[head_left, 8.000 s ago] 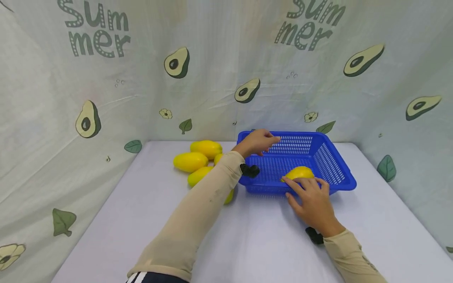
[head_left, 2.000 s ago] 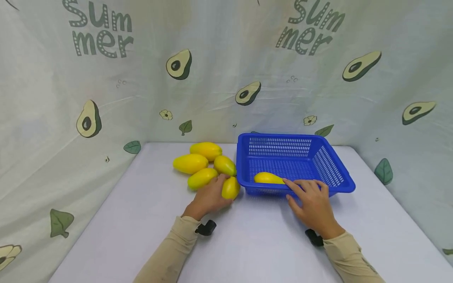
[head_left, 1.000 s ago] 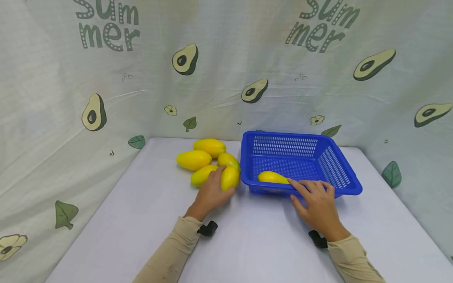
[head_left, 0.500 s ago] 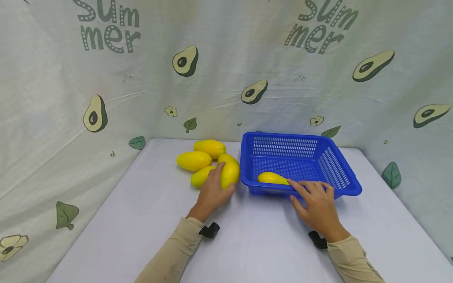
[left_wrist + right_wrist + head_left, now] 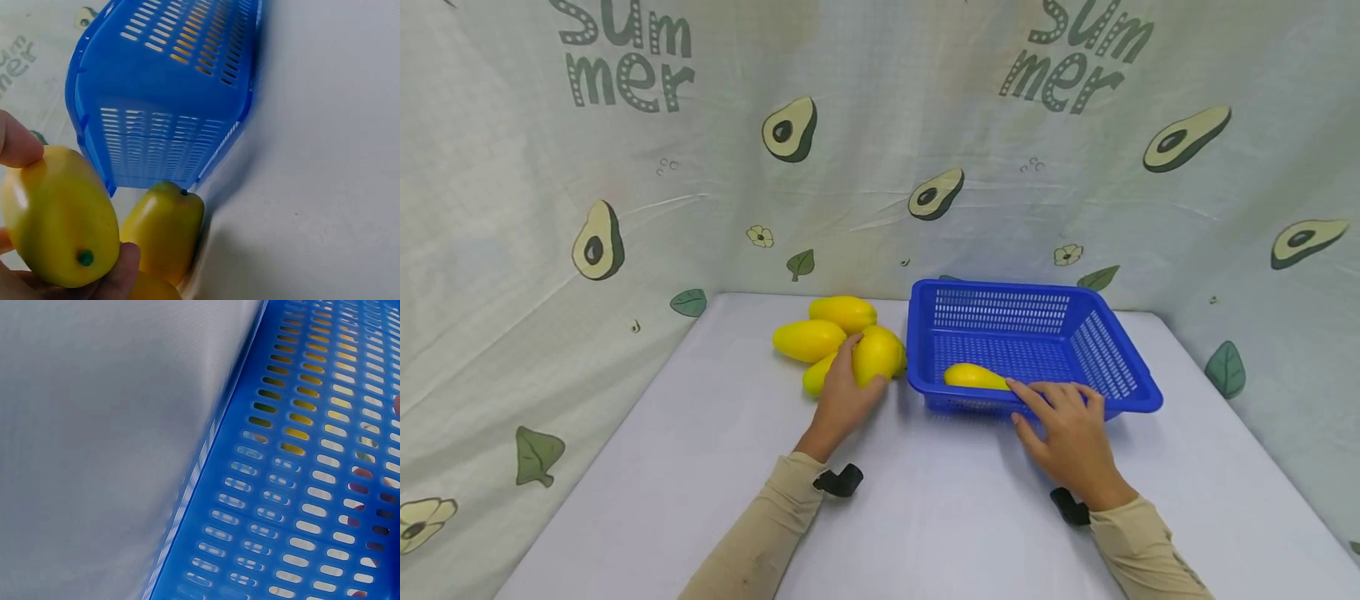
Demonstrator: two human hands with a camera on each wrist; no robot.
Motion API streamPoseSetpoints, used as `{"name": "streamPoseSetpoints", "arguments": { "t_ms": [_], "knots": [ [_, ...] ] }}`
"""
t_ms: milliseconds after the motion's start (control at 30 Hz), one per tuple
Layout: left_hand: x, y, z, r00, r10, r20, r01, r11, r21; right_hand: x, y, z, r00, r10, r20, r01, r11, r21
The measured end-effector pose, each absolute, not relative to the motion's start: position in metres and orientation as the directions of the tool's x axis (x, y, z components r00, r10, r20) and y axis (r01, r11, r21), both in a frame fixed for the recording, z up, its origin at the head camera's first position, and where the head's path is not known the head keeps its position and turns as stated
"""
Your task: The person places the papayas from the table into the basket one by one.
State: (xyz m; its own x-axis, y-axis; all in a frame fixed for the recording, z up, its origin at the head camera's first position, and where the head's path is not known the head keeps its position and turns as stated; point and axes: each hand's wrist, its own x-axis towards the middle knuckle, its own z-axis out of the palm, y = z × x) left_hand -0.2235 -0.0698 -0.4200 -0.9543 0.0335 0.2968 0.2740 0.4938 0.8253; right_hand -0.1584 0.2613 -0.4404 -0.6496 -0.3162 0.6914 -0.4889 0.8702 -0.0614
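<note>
In the head view my left hand (image 5: 844,400) grips a yellow mango (image 5: 876,357), thumb and fingers round its sides. The left wrist view shows its small green stem end; another mango (image 5: 165,231) lies on the table beyond it, beside the basket. My right hand (image 5: 1070,435) holds the front rim of the blue slotted basket (image 5: 1000,346), fingers over the edge and thumb outside. Inside the basket, by my right index fingertip, lies one mango (image 5: 973,377). In the right wrist view, yellow fruit and fingertips show through the slots of the basket wall (image 5: 206,575).
Left of the basket, more mangoes rest on the white table (image 5: 940,517): a back one (image 5: 842,313), a left one (image 5: 808,341) and a greener one (image 5: 817,379) partly behind my left hand. A patterned cloth (image 5: 850,167) hangs behind the table.
My left hand, earlier over the basket, has taken a mango from beside it and raised it up and back. The basket's mango now lies further left than eight seconds ago. My right hand stays put.
</note>
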Motion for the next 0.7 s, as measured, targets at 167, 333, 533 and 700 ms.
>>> {"name": "streamPoseSetpoints", "arguments": {
  "t_ms": [167, 333, 533, 700],
  "knots": [
    [-0.225, -0.068, -0.414, -0.947, 0.003, 0.322, 0.289, 0.45, 0.845, -0.158, 0.26, -0.44, -0.648, -0.314, 0.693, -0.488, 0.871, -0.062],
    [-0.228, -0.069, -0.407, -0.947, 0.0, 0.32, 0.282, 0.476, 0.833, -0.156, 0.26, -0.442, -0.65, -0.309, 0.695, -0.483, 0.873, -0.063],
    [-0.233, -0.065, -0.394, -0.953, 0.007, 0.302, 0.28, 0.393, 0.876, -0.157, 0.262, -0.442, -0.646, -0.309, 0.698, -0.484, 0.873, -0.061],
    [-0.235, -0.061, -0.389, -0.959, 0.008, 0.282, 0.264, 0.373, 0.89, -0.157, 0.261, -0.442, -0.649, -0.316, 0.692, -0.485, 0.872, -0.057]
  ]
}}
